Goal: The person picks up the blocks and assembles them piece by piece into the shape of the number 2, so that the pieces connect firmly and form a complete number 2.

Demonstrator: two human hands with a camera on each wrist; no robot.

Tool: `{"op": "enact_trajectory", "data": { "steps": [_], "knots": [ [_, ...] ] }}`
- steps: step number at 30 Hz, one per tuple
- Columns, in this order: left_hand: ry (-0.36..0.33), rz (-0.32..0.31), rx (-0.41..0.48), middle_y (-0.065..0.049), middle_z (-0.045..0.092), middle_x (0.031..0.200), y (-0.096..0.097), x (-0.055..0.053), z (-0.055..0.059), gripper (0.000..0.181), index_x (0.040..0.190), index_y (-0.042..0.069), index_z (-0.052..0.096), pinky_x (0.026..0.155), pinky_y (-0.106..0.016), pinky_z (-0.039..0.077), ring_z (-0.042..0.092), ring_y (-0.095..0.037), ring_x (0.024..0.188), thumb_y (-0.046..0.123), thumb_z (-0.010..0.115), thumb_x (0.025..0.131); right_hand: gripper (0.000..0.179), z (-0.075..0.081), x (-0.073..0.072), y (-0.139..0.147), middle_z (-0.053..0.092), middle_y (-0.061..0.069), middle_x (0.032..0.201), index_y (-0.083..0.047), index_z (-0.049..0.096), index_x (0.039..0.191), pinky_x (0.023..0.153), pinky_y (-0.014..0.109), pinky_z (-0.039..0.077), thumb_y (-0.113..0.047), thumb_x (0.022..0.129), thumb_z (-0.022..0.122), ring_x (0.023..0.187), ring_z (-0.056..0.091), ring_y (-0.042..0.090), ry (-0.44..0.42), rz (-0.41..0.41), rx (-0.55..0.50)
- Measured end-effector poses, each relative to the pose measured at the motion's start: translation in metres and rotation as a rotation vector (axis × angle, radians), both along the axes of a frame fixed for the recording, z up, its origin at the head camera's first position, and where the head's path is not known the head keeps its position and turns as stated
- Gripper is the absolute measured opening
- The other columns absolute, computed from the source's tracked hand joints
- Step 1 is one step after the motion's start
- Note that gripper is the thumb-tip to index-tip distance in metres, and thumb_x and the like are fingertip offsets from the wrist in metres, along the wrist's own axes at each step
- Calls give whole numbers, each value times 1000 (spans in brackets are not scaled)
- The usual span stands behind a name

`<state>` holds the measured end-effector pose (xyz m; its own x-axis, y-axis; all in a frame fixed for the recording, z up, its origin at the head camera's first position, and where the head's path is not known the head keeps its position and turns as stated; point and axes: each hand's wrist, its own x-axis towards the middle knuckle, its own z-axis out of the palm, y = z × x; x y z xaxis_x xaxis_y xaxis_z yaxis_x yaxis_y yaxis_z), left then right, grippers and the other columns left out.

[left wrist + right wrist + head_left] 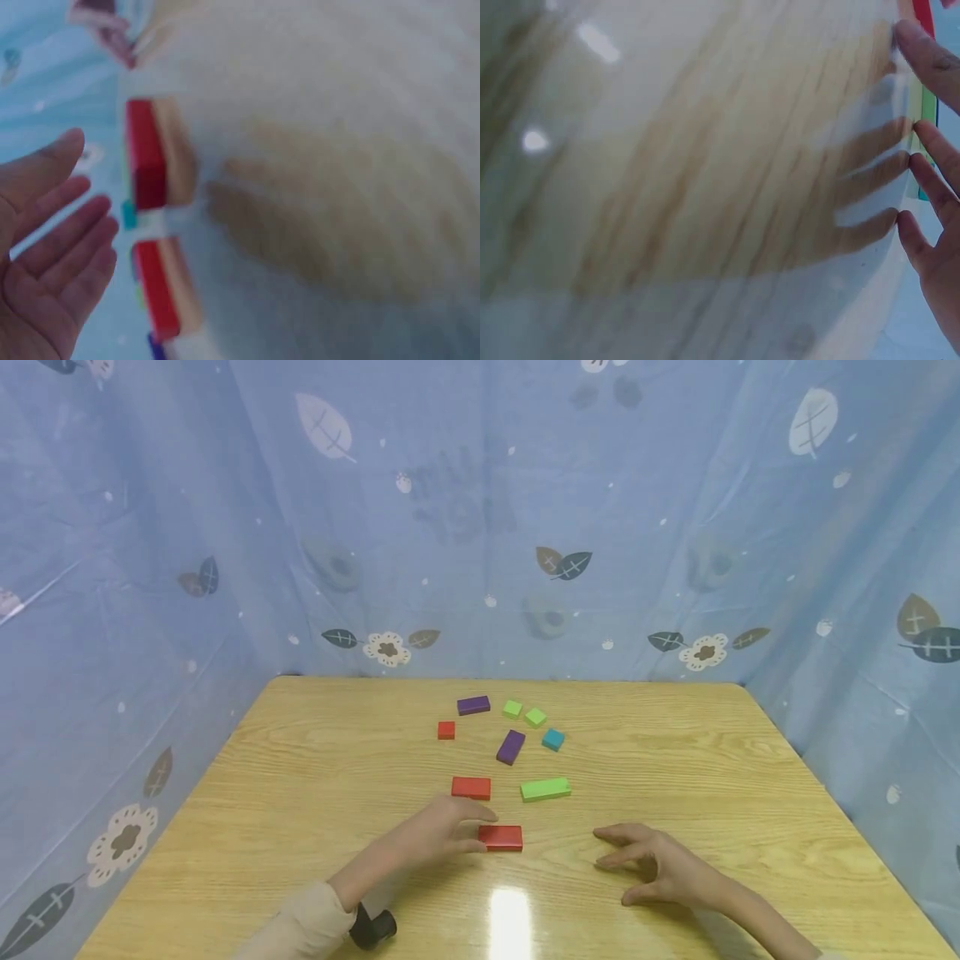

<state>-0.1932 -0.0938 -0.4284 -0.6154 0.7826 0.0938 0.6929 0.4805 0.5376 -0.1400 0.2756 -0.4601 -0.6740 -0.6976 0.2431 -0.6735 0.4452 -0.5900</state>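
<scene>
In the head view my left hand (438, 831) reaches in from the left, its thumb and fingers spread at the left end of the nearest red block (500, 838). The left wrist view shows that hand (56, 255) with relaxed fingers and nothing held. Just beyond it lies a second red block (471, 788), with a long green block (546, 790) to its right. My right hand (663, 868) hovers low over the table to the right, fingers parted and slightly bent around nothing. In the right wrist view its fingertips (922, 124) show at the right edge.
Farther back on the wooden table (337, 752) are purple blocks (511, 747), a small red block (446, 730), small green blocks (535, 717) and a blue block (553, 740). A patterned blue curtain (480, 527) encloses the back and sides. A black device (372, 928) sits at my left wrist.
</scene>
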Motion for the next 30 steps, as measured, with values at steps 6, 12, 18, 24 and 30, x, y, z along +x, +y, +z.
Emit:
{"op": "enact_trajectory", "data": {
  "steps": [6,12,18,24,30],
  "knots": [
    [73,4,-61,-2,68,111,13,0,-11,44,116,5,67,87,-19,47,60,-5,97,26,78,80,45,-3,0,2,53,19,132,-17,69,119,98,19,35,-33,77,75,124,46,18,3,-3,-6],
    [95,30,-124,-3,67,112,22,-2,-13,44,116,5,67,90,-22,46,60,-10,104,29,78,80,45,-3,0,1,54,17,132,-18,69,118,98,19,37,-33,76,76,125,46,14,24,-5,-9],
    [78,65,-102,1,70,101,28,-3,-13,32,105,6,72,82,-17,47,61,-4,92,24,78,79,45,-6,2,1,54,16,132,-17,69,118,99,17,35,-31,76,76,126,44,10,34,5,-29],
    [41,82,-91,1,71,97,27,1,-9,32,101,6,74,78,-16,48,62,-4,89,23,81,76,44,-4,3,1,53,17,133,-18,68,119,98,16,35,-31,77,76,126,42,8,9,-9,-22],
    [37,73,-86,4,70,94,27,6,-5,34,102,7,74,72,-15,45,57,1,83,25,82,74,44,-2,3,2,54,17,132,-18,69,118,98,16,35,-30,77,76,126,44,9,29,-11,-7]
  ]
}}
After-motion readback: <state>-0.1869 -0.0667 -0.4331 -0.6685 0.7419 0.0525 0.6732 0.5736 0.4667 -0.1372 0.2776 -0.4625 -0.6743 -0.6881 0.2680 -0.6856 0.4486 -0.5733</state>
